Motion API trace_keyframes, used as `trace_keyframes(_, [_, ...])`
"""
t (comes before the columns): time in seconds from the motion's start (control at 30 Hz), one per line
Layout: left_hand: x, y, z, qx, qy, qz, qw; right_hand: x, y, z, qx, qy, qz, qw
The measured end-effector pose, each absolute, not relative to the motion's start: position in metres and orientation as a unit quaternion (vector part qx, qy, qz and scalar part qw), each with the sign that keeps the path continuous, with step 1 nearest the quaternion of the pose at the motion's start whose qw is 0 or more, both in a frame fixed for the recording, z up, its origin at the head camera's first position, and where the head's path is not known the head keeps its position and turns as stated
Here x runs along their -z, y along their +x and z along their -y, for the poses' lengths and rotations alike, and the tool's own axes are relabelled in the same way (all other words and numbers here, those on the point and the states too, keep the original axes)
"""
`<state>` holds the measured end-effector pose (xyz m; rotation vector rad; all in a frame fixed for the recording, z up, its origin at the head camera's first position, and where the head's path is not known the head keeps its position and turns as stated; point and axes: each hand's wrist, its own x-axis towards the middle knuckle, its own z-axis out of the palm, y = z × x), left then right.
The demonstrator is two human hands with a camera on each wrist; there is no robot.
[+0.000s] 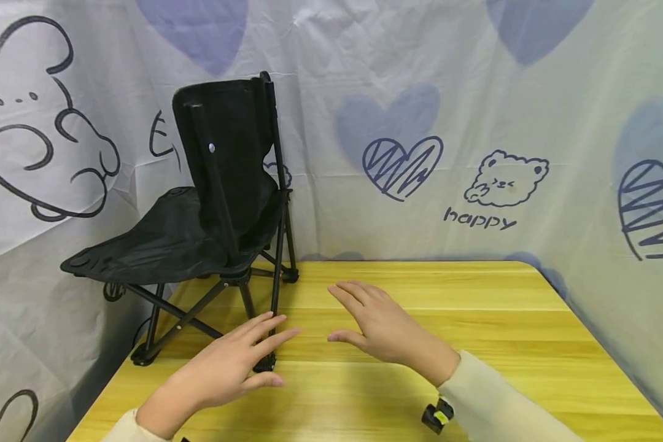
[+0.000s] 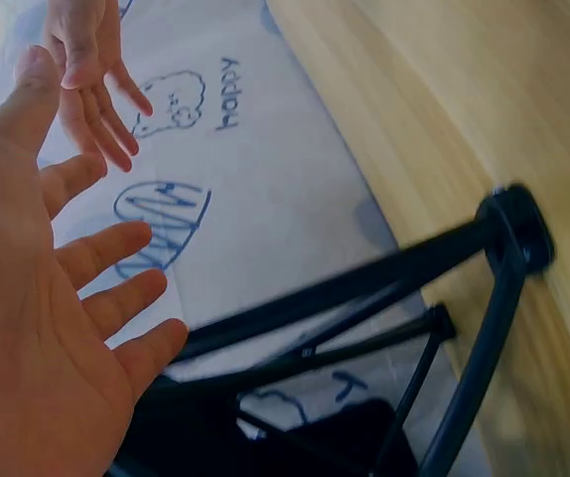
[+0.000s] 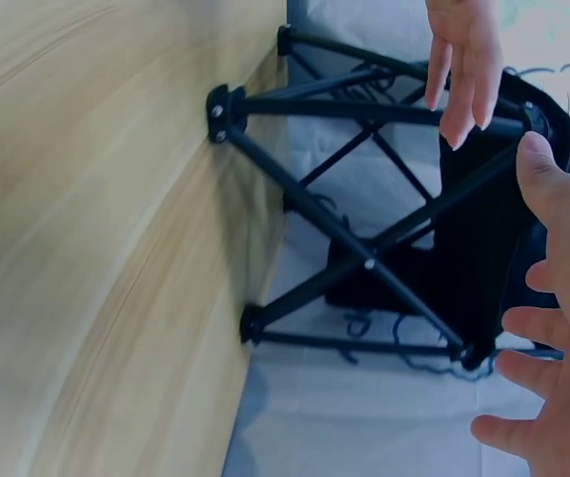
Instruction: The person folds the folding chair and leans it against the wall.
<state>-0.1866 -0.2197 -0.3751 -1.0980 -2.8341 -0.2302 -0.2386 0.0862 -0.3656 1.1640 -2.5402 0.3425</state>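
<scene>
A black folding chair (image 1: 160, 239) with a fabric seat and backrest stands unfolded on the left of the wooden table, its back turned toward the right. My left hand (image 1: 218, 368) hovers over the table in front of the chair's near legs, fingers extended and holding nothing. To its right my right hand (image 1: 387, 328) is held in the air, palm facing the left hand, also with fingers spread and nothing in it. In the right wrist view the chair's crossed metal legs (image 3: 369, 263) and dark feet show beyond the right hand (image 3: 563, 328).
The yellow wood-grain tabletop (image 1: 475, 319) stretches to the right of the chair. A white cloth backdrop (image 1: 331, 202) with blue hearts and drawn bears hangs behind and along both sides. A small black device (image 1: 438, 416) sits at the right sleeve.
</scene>
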Motion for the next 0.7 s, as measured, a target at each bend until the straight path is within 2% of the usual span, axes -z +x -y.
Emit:
trace_keyframes(0.2, [0.366,-0.180,0.241,0.060,-0.363,0.923,0.111,0.357,-0.243,-0.060,-0.127,0.424,0.879,0.174])
trace_keyframes(0.7, [0.333,-0.169,0.294,0.045,-0.314,0.924,0.213,0.351,-0.248,0.003,-0.174,0.392,0.891,0.149])
